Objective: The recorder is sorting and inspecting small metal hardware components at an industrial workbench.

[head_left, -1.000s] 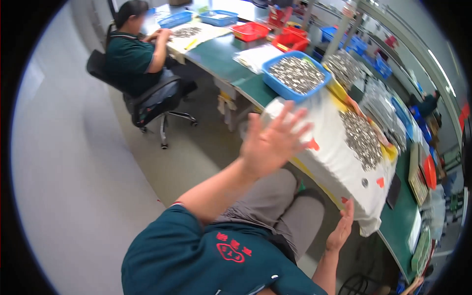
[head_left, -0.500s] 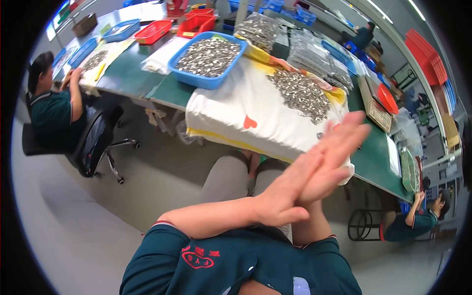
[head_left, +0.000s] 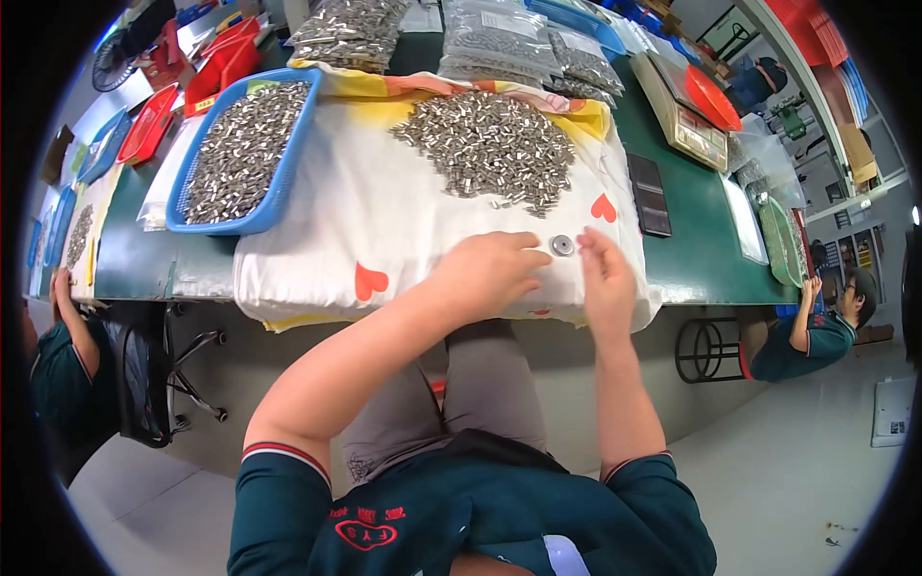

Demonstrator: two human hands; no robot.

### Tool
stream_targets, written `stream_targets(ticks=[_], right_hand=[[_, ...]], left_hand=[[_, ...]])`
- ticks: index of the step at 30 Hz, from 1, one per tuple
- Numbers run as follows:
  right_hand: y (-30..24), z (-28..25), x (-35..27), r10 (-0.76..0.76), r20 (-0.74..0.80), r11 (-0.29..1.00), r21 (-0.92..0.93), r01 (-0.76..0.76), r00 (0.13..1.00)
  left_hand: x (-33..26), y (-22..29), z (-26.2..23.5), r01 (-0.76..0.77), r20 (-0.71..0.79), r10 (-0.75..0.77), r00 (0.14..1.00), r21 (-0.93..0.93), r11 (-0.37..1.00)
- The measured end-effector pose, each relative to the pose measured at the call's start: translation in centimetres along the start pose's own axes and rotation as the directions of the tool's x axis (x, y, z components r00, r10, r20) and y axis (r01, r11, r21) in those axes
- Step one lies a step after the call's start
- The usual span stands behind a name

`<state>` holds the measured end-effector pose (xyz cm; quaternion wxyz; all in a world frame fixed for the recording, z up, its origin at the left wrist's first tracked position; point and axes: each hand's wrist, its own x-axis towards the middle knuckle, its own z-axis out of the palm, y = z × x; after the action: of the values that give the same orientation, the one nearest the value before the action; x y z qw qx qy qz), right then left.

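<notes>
The left hand rests curled, knuckles up, on the white cloth; whether it grips anything I cannot tell. The right hand lies open, empty. Between their fingertips sits a small round metal disc: likely light, stiff and slippery, best pinched by its rim. At 12 o'clock lies a heap of small metal sleeves; at 10 o'clock, a blue basket.

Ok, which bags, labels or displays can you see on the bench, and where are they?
Clear plastic bags of small metal parts: far edge, stacked, silvery.
Beige weighing scale with red dish: far right.
Flat black rectangular panel: right of the white cloth.
Small yellow label: blue basket's rim.
</notes>
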<state>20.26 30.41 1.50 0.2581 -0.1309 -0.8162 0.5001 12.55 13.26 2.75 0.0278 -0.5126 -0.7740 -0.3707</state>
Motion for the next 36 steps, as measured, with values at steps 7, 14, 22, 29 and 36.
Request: stream_targets(ticks=[7, 14, 22, 29, 36], right_hand=[[4.6, -1.6, 6.2, 0.077, 0.173, 0.926, -0.377, -0.007, 0.982], [6.2, -1.0, 5.4, -0.290, 0.293, 0.771, -0.492, 0.404, 0.911], [5.9, -0.1, 4.9, -0.371, 0.274, 0.706, -0.537, 0.461, 0.887], [3.1, 2.1, 6.3, -0.332, 0.251, 0.770, -0.484, 0.415, 0.909], [3.0, 5.2, 6.8, -0.290, 0.420, 0.711, -0.506, 0.488, 0.860]], left_hand=[[7.2, -1.8, 5.9, -0.155, 0.348, 0.048, 0.936, 0.288, 0.945], [6.9, -2.0, 5.1, -0.070, 0.359, -0.036, 0.933, 0.278, 0.958], [0.5, -6.8, -3.2, 0.533, 0.248, -0.532, 0.810, -0.689, 0.491], [-1.6, -10.9, -5.2, 0.279, 0.218, -0.601, 0.769, -0.960, 0.008], [-1.1, -9.8, -3.8, 0.475, 0.419, -0.483, 0.769, -0.880, -0.008]])
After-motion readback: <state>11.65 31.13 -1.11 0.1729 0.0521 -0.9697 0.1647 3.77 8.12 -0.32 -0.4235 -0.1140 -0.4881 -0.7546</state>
